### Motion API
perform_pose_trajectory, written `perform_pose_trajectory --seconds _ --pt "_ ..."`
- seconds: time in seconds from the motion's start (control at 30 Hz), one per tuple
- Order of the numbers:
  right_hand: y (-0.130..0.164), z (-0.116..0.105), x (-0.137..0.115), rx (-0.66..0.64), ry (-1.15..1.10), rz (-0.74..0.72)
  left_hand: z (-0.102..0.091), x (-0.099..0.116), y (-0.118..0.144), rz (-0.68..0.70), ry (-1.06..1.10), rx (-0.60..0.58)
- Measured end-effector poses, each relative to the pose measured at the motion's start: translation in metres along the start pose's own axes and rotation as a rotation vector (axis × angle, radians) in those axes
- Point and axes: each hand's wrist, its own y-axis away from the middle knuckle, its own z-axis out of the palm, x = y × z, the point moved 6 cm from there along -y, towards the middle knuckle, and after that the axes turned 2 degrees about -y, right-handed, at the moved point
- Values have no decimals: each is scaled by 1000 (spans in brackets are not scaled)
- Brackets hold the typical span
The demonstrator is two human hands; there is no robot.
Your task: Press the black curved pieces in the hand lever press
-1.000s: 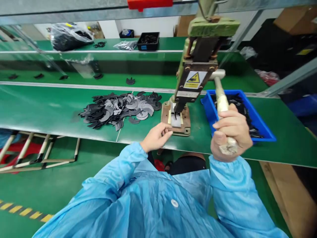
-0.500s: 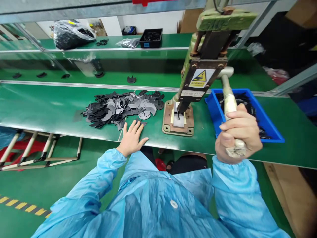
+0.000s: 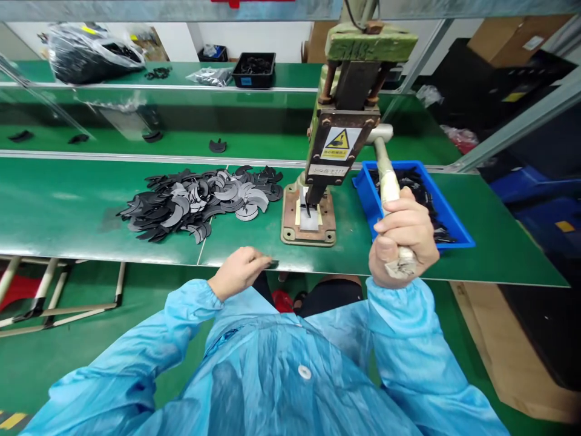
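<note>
The left hand (image 3: pixel 239 274) is pinching a dark piece (image 3: pixel 273 264) off the near bench edge, seemingly bound for the press (image 3: pixel 310 212), while the right hand (image 3: pixel 402 239) is gripping its lever (image 3: pixel 389 181).

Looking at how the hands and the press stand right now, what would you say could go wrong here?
The right hand grips the press lever; a pull while fingers near the punch could pinch them. The left hand pinches a small dark piece at the bench edge, so it might slip off. The loose pile of parts could snag a sleeve.
</note>
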Motion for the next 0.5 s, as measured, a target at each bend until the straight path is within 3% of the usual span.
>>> perform_pose_trajectory --seconds 0.13,0.27,0.37,0.5 --pt "1 1 0 -16 13 -26 -19 -20 -50 -313 234 163" --pt "1 0 1 -24 20 -10 -1 -39 -112 -507 533 136" --pt "0 -1 -1 -45 16 -10 18 -44 -148 -545 678 85" --pt "-1 0 -3 -60 16 17 31 -45 -175 -495 722 58"
